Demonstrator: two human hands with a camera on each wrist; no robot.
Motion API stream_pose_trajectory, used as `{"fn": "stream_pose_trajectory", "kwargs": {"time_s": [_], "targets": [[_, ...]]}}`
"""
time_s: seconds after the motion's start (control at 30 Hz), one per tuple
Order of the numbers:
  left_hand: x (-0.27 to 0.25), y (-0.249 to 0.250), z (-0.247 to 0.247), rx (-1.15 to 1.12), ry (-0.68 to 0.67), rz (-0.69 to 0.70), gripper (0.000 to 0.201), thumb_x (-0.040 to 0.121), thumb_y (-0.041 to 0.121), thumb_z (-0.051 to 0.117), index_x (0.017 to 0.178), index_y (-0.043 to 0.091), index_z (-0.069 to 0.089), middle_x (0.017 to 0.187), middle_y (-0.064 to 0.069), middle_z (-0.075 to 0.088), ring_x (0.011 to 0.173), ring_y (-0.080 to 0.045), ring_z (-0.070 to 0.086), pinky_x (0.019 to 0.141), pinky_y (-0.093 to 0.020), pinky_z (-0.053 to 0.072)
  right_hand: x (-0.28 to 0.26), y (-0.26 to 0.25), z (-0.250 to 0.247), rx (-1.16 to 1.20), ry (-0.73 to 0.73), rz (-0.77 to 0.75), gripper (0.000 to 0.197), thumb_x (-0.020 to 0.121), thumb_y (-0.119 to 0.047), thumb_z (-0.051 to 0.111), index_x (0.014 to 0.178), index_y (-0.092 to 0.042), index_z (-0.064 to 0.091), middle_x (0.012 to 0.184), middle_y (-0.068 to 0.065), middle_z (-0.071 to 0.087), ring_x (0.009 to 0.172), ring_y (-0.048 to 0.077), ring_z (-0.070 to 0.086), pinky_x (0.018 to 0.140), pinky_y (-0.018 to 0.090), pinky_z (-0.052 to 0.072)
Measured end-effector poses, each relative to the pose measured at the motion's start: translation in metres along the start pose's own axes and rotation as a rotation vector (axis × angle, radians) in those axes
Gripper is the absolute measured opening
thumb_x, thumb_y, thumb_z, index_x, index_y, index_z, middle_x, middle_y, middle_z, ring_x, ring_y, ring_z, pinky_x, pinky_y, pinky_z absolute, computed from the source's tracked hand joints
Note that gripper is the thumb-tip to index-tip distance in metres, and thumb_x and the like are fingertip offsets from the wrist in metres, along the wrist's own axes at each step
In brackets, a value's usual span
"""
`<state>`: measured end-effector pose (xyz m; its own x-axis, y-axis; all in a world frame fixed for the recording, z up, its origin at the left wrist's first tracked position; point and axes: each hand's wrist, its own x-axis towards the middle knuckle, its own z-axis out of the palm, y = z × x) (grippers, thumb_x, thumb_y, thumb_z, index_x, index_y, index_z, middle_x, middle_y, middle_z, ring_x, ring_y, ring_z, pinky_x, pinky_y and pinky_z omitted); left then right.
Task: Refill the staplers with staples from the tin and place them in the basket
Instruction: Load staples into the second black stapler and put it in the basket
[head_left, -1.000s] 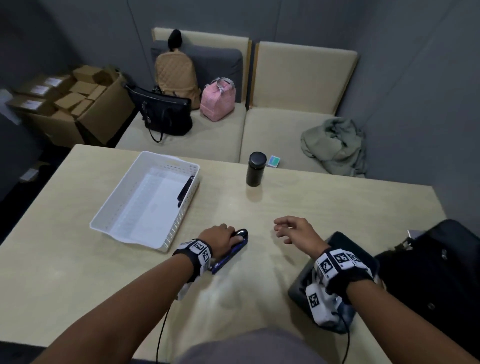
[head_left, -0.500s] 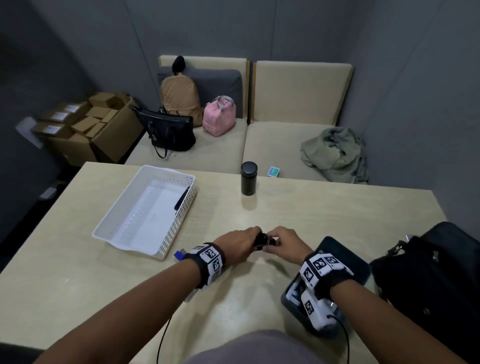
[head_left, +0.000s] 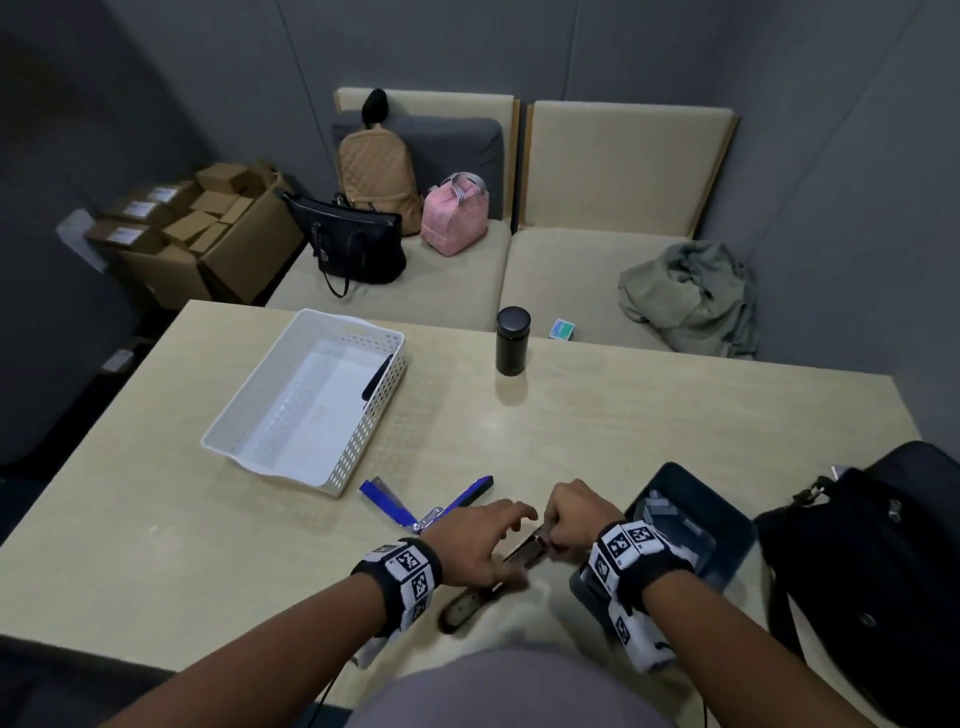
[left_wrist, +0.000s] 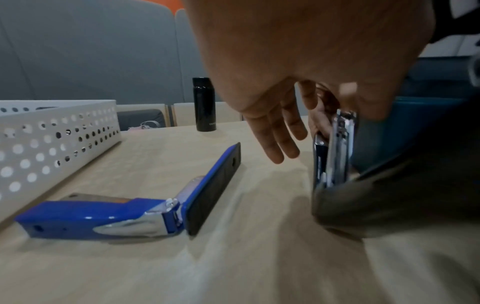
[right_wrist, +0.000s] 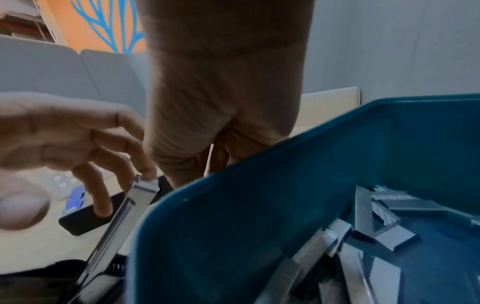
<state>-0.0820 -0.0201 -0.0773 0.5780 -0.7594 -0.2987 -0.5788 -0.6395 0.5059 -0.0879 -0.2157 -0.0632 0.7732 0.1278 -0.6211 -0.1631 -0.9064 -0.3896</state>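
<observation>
At a pale wooden desk (head_left: 675, 415), a person works on a black stapler (head_left: 470, 605) lying opened near the front edge. The left hand (head_left: 480, 545) is spread over it with relaxed fingers (left_wrist: 275, 142), one fingertip touching the far end of the stapler's raised metal magazine (right_wrist: 124, 214). The right hand (head_left: 574, 517) is curled at that same far end; whether it actually grips the part cannot be told from these views. A blue stapler (left_wrist: 124, 209) lies hinged wide open on the desk just beside the white perforated basket (head_left: 249, 441), which holds one dark stapler (head_left: 376, 376) along its right wall. The teal tin (right_wrist: 259, 205) of loose staple strips (right_wrist: 389, 236) sits under the right wrist. A black bottle (head_left: 511, 340) stands near the far edge, and a black bag (head_left: 883, 571) rests at the right.
</observation>
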Motion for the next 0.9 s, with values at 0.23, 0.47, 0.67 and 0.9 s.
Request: {"fn": "stream_pose_trajectory", "kwargs": {"time_s": [0.23, 0.47, 0.67, 0.9], "targets": [[-0.004, -0.013, 0.031, 0.126, -0.083, -0.086, 0.04, 0.08, 0.048, 0.06, 0.112, 0.024, 0.053, 0.107, -0.002, 0.058, 0.096, -0.027, 0.059, 0.077, -0.04, 0.051, 0.01, -0.001, 0.012, -0.048, -0.032, 0.091, 0.012, 0.072, -0.006, 0.066, 0.077, -0.005, 0.077, 0.081, 0.013, 0.075, 0.073, 0.025, 0.072, 0.066, 0.035, 0.062], [-0.013, -0.027, 0.045, 0.122, -0.04, -0.119, 0.034, 0.087, 0.035, 0.052, 0.119, 0.026, 0.052, 0.112, -0.002, 0.061, 0.096, -0.028, 0.061, 0.077, -0.04, 0.051, 0.01, 0.003, 0.014, -0.055, -0.009, 0.063, 0.024, 0.079, -0.007, 0.059, 0.092, -0.016, 0.078, 0.1, 0.008, 0.073, 0.085, 0.026, 0.069, 0.072, 0.03, 0.056], [0.003, -0.019, 0.04, 0.084, 0.027, -0.192, 0.034, 0.09, 0.04, 0.042, 0.109, 0.023, 0.064, 0.105, -0.003, 0.065, 0.099, -0.024, 0.059, 0.079, -0.037, 0.049, 0.007, 0.011, -0.007, 0.123, 0.03, -0.015, 0.025, 0.076, -0.005, 0.067, 0.098, -0.014, 0.077, 0.098, 0.004, 0.075, 0.085, 0.011, 0.066, 0.078, 0.021, 0.051], [0.029, -0.002, 0.03, -0.026, -0.188, -0.282, 0.025, 0.084, 0.042, 0.062, 0.102, 0.024, 0.066, 0.102, -0.004, 0.07, 0.094, -0.025, 0.064, 0.08, -0.037, 0.053, -0.004, 0.007, 0.009, -0.073, -0.007, -0.01, 0.036, 0.064, -0.007, 0.077, 0.096, -0.022, 0.075, 0.098, 0.002, 0.07, 0.08, 0.018, 0.068, 0.07, 0.027, 0.055]]}}
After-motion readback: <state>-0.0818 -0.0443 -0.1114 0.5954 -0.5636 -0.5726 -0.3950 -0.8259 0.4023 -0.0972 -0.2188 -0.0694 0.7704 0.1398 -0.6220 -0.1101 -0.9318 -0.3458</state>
